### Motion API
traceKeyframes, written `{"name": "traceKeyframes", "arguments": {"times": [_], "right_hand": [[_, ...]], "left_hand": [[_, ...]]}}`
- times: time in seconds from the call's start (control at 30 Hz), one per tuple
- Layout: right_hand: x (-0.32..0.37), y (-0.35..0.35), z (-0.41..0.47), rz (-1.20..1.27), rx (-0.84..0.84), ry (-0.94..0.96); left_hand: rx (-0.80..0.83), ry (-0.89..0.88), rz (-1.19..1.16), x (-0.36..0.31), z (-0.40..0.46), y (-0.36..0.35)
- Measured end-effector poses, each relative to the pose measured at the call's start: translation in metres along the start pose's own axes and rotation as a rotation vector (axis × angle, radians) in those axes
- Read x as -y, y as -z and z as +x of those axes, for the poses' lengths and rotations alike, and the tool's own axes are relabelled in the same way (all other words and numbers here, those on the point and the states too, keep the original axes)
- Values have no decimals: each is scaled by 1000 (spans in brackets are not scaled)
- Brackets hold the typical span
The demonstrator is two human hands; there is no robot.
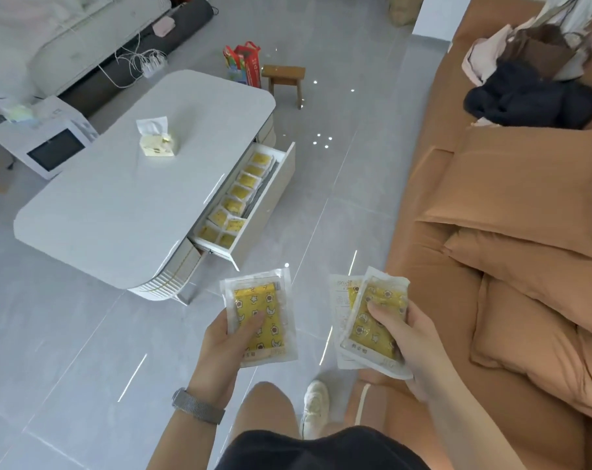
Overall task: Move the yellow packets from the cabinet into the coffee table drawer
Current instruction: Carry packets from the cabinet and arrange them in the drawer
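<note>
Ahead at 11 o'clock, bench (118, 184) drawer (271, 195) open, floor (338, 198) between it and sofa (491, 232). Left hand (230, 340) grips one clear-wrapped yellow packet (259, 320); right hand (413, 337) grips two yellow packets (372, 320).

floor (321, 205): grey tile, glossy, mirrors ceiling lights. coffee table (128, 184) top: smooth white, semi-gloss sheen; ribbed front at near end. packets, l hand (220, 344) & r hand (413, 344): clear glossy plastic wrap (259, 317) w/ crinkles, yellow printed insert. sofa (525, 232), right: matt orange cloth, creased. stool (284, 79), far: brown wood. watch strap (198, 407), l wrist: metal mesh. tissue (152, 125) on table: soft paper.
</note>
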State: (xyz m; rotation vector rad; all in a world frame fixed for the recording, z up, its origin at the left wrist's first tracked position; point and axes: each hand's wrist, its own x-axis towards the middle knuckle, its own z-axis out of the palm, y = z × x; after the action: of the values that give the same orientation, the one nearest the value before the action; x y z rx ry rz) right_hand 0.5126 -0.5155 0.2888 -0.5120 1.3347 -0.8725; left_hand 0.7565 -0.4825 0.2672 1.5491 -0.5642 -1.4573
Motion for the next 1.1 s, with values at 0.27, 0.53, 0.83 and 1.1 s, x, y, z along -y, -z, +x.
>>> {"name": "traceKeyframes", "arguments": {"times": [0.27, 0.53, 0.83, 1.1], "right_hand": [[64, -61, 125, -122, 33, -59], [165, -146, 249, -187, 94, -13], [241, -190, 350, -236, 98, -13], [285, -196, 468, -398, 279, -87]], "left_hand": [[-135, 57, -131, -49, 119, -5], [-124, -6, -232, -145, 266, -15], [-210, -20, -266, -194, 355, -14], [-433, -5, -376, -188, 420, -55]]}}
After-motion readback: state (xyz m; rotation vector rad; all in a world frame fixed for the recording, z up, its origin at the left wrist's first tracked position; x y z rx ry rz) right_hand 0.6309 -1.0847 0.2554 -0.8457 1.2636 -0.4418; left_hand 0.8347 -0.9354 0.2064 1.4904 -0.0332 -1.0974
